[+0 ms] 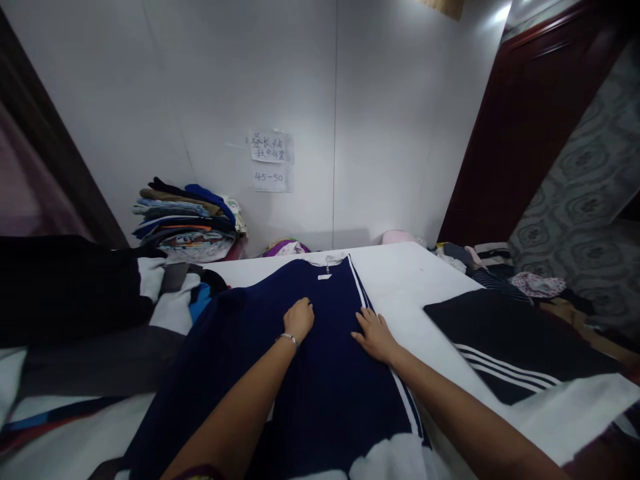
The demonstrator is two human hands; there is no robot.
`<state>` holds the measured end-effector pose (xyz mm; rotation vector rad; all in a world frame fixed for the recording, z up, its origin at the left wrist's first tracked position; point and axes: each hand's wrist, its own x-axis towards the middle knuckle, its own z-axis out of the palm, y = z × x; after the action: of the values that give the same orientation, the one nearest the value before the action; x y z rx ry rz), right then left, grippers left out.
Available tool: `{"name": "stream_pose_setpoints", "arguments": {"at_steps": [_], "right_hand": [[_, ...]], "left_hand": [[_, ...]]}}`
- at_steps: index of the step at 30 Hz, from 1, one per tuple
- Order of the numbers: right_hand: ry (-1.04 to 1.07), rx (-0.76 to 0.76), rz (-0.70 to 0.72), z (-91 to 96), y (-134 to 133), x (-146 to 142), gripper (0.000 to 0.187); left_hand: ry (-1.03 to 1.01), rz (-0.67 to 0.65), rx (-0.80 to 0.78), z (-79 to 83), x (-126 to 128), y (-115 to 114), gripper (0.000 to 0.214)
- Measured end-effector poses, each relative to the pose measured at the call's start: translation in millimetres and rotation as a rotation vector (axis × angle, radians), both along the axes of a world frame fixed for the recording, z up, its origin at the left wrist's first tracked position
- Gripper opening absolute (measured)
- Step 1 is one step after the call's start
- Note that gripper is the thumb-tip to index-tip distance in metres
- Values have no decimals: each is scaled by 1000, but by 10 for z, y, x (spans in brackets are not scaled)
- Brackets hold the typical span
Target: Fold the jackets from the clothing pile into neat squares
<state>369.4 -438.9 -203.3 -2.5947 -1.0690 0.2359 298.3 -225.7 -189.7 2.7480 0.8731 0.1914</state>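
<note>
A navy long-sleeved jacket point(330, 373) with white stripes along its right edge lies spread on the white table point(400, 280). Its collar points away from me, with a small zip pull and a white tag just below it. My left hand point(299, 320) rests on the middle of the jacket, fingers curled in and closed on the cloth. Fingers apart, my right hand point(375, 335) lies on the striped right edge. The left sleeve side spreads toward the lower left, partly behind my left forearm. White cloth shows at the jacket's near end.
A tall stack of folded clothes point(187, 223) stands at the back left. Dark and white garments point(75, 287) are heaped along the left. On the right lies a folded black garment point(520, 340) with white stripes, more clothes behind it. Paper notes point(273, 160) hang on the wall.
</note>
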Motion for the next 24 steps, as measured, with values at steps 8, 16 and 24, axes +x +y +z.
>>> {"name": "stream_pose_setpoints", "arguments": {"at_steps": [8, 16, 24], "right_hand": [[3, -48, 56, 98, 20, 25, 65], [-142, 87, 36, 351, 536, 435, 69], [21, -49, -15, -118, 608, 666, 70]], "left_hand": [[-13, 13, 24, -155, -70, 27, 27], [-75, 35, 19, -200, -99, 22, 36], [-91, 27, 43, -202, -99, -24, 39]]}}
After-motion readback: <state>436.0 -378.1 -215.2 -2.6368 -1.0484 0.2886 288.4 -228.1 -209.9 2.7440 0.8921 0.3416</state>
